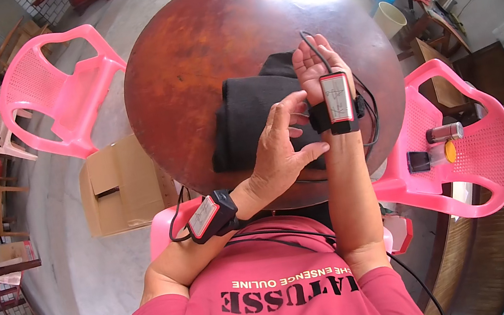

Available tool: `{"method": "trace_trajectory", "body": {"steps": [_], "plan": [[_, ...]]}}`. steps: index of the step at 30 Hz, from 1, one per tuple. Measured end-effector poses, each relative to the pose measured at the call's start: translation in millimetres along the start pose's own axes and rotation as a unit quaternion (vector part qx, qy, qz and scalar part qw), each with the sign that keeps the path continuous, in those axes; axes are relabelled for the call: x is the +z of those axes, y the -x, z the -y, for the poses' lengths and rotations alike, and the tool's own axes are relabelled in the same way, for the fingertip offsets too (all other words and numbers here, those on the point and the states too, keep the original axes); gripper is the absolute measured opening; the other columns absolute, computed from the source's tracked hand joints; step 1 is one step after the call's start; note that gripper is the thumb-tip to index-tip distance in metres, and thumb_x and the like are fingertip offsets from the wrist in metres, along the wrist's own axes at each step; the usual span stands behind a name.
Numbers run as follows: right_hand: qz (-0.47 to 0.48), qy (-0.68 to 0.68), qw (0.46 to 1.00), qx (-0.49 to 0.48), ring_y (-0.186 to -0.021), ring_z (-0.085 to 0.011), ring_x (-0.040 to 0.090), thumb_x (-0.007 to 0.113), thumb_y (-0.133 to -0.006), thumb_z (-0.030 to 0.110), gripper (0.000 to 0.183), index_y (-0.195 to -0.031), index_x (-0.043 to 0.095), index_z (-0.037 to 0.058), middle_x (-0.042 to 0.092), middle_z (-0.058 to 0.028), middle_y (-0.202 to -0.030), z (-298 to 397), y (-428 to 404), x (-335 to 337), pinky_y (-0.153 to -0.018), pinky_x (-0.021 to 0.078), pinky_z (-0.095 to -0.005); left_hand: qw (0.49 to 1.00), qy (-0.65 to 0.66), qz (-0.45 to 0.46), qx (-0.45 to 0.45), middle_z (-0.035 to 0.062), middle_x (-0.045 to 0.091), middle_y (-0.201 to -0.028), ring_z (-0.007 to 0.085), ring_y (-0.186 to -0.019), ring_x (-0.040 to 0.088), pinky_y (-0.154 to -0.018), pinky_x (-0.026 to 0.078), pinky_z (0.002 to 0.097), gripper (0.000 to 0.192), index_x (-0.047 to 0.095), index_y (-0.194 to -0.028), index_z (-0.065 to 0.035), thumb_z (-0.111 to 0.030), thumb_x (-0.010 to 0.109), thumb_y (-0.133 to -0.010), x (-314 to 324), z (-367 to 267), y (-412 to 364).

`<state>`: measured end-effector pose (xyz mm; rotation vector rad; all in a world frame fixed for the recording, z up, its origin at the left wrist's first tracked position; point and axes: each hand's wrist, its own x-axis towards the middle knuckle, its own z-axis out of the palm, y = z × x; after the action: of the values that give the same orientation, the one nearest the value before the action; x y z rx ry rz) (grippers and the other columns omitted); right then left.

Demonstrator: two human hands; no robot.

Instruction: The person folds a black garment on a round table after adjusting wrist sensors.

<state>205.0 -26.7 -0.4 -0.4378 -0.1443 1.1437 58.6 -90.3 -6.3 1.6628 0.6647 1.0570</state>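
Note:
My left hand (281, 134) hovers by my right wrist, thumb and fingers spread, with nothing in it. Its fingertips are close to the black strap (320, 117) there; whether they touch it is unclear. Palm up, my right hand (316, 62) is extended and empty. A black sensor box (338, 101) with a red-edged face is strapped to that wrist, and its cable (316, 50) runs over the palm. On my left forearm sits a similar box (207, 218). Folded black cloth (254, 111) lies on the round wooden table (176, 69), partly hidden by my hands.
Pink plastic chairs stand at the left (78, 92) and right (479, 153); the right one carries a metal flask (445, 132) and a yellow-lidded jar (449, 152). A cardboard box (128, 184) is on the floor left of the table. Black cable (417, 277) trails past my right side.

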Motion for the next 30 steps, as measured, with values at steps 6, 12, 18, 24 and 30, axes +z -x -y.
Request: {"method": "trace_trajectory", "body": {"steps": [6, 12, 18, 24, 30], "plan": [[0.043, 0.011, 0.999, 0.012, -0.091, -0.0204, 0.062, 0.049, -0.093, 0.003, 0.035, -0.126, 0.040, 0.0004, 0.060, -0.0125, -0.105, -1.6, 17.1, 7.3, -0.081, 0.0551, -0.0359, 0.982, -0.107, -0.034, 0.154, 0.0095, 0.056, -0.102, 0.0246, -0.089, 0.059, -0.076, 0.051, 0.0341, 0.053, 0.053, -0.117, -0.0076, -0.010, 0.078, -0.070, -3.7, 3.3, -5.1], [0.061, -0.053, 0.996, 0.043, -0.091, -0.0225, 0.062, 0.051, -0.092, 0.003, 0.030, -0.121, 0.044, 0.0013, 0.060, -0.0134, -0.103, -0.4, 13.8, 1.2, -0.080, 0.0554, -0.0363, 0.964, -0.167, -0.003, 0.206, 0.0101, 0.058, -0.097, 0.0284, -0.087, 0.060, -0.078, 0.050, 0.0361, 0.043, 0.054, -0.107, -0.0057, -0.005, 0.073, -0.069, -14.6, 1.1, -12.9], [0.077, 0.042, 0.996, 0.024, -0.095, -0.0221, 0.062, 0.050, -0.085, -0.010, 0.031, -0.114, 0.051, 0.0014, 0.059, -0.0136, -0.105, -25.6, 15.8, -14.2, -0.084, 0.0550, -0.0341, 0.927, -0.273, -0.053, 0.250, 0.0104, 0.060, -0.093, 0.0304, -0.087, 0.061, -0.078, 0.050, 0.0376, 0.028, 0.056, -0.097, -0.0061, -0.002, 0.068, -0.072, -30.5, 11.6, -31.3], [0.066, 0.067, 0.992, 0.083, -0.101, -0.0224, 0.060, 0.049, -0.091, 0.005, 0.025, -0.115, 0.053, -0.0010, 0.058, -0.0141, -0.108, -52.8, 38.4, -54.5, -0.093, 0.0510, -0.0348, 0.959, -0.216, -0.054, 0.173, 0.0135, 0.062, -0.094, 0.0332, -0.090, 0.062, -0.076, 0.051, 0.0377, 0.025, 0.062, -0.095, -0.0038, -0.006, 0.070, -0.071, -26.3, 35.6, -11.1], [0.011, 0.288, 0.957, 0.002, -0.105, -0.0204, 0.058, 0.050, -0.093, 0.014, 0.034, -0.121, 0.054, -0.0040, 0.059, -0.0150, -0.111, -64.5, 42.5, -60.3, -0.093, 0.0475, -0.0315, 0.990, -0.088, -0.110, 0.017, 0.0154, 0.063, -0.081, 0.0335, -0.077, 0.064, -0.070, 0.051, 0.0349, 0.025, 0.063, -0.091, -0.0007, -0.002, 0.070, -0.066, -27.2, 56.4, -1.6]]}}
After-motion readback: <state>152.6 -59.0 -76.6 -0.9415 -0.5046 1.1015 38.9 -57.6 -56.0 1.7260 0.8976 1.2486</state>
